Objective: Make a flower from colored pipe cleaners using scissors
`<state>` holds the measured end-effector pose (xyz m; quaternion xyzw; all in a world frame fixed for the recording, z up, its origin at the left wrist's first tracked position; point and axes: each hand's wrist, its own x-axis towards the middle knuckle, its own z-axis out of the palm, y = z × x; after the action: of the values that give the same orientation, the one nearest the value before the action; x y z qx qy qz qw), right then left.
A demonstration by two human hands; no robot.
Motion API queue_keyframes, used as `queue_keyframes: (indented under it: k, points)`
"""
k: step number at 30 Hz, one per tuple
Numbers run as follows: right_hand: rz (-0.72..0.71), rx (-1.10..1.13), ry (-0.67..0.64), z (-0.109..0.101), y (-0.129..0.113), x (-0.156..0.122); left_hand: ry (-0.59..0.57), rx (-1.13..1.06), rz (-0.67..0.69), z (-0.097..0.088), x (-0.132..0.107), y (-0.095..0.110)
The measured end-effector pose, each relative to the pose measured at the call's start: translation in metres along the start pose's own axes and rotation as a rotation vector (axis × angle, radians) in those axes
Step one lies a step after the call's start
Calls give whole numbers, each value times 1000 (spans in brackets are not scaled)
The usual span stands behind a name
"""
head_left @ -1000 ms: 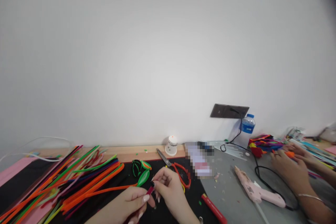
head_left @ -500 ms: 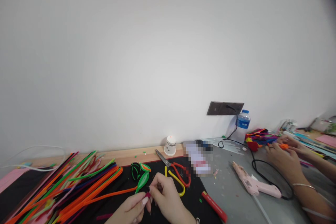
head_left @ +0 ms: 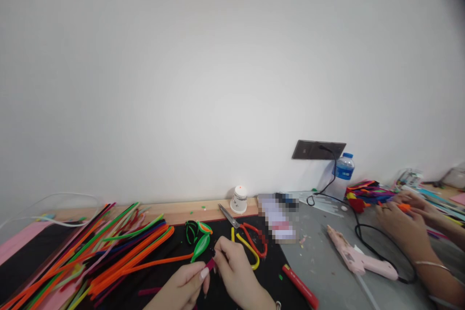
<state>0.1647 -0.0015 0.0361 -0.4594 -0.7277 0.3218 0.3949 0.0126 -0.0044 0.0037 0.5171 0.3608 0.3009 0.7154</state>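
The worktop (head_left: 319,271) carries a wide spread of pipe cleaners (head_left: 119,247) on the left. Low in the middle, the left hand (head_left: 183,286) and right hand (head_left: 236,269) meet just above the black mat (head_left: 271,276). Each is closed in a fingertip pinch on a short maroon stem (head_left: 209,265). The stem looks light, fuzzy and easily bent, so it is best gripped near its ends.

The short magenta pipe cleaner (head_left: 210,265) was dark and fuzzy. It slanted upward to the right, pinched at its ends between the left hand (head_left: 183,286) and right hand (head_left: 235,271).
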Motion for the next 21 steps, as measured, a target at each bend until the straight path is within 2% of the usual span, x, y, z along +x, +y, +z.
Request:
queue_keyframes:
  k: [5, 10, 17, 21]
  points:
    - [203, 518, -124, 7, 4, 4, -13, 24, -20, -1, -4, 3]
    - [254, 721, -140, 9, 8, 6, -54, -62, -46, -1, -4, 3]
    - [252, 516, -144, 6, 13, 6, 10, -93, -58, -1, 1, -2]
    - [196, 357, -103, 2, 10, 4, 24, -130, -81, -2, 1, -1]
